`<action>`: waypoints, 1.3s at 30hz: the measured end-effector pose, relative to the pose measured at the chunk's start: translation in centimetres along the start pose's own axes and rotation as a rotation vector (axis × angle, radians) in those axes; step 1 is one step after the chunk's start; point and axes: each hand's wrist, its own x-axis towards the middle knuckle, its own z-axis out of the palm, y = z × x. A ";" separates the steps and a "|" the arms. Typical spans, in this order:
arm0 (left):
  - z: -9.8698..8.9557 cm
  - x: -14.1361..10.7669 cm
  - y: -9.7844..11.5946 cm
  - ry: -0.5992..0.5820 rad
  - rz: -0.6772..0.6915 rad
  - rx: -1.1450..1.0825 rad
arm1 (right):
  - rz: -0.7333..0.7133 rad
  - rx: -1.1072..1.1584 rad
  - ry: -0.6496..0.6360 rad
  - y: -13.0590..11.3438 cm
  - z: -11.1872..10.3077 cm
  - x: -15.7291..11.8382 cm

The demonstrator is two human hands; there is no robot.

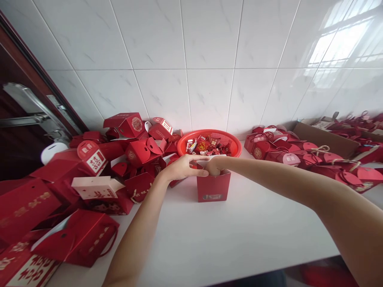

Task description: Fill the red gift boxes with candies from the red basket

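A red gift box (213, 187) with a small clear window low on its front stands upright on the white table, its top open. My left hand (187, 166) is at the box's upper left edge, thumb stretched across the front and fingers apart behind, steadying the rim. My right hand (214, 165) reaches down into the box, so its fingers are hidden inside. Just behind the box sits a red plastic basket (235, 140) with wrapped candies (206, 144) in it.
Red gift boxes (86, 235) are heaped along the left side, near a door handle (32, 103). More closed red boxes (278, 147) lie at the right, beside a cardboard box (324, 139) filled with red boxes. A tiled wall (209, 95) rises behind the table (215, 235).
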 end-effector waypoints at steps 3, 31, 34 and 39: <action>0.1 0.0 0.2 0.007 -0.024 0.013 | 0.025 -0.003 -0.156 -0.4 -0.6 0.2; 2.1 0.2 0.8 0.231 0.277 0.254 | -0.029 0.508 0.027 -1.9 -9.0 -11.6; 2.3 0.5 0.6 0.243 0.295 0.255 | -0.040 0.474 0.163 -1.8 -7.3 -11.4; 1.8 0.5 0.3 0.182 0.192 0.187 | 0.006 0.439 0.350 -1.2 -5.7 -11.6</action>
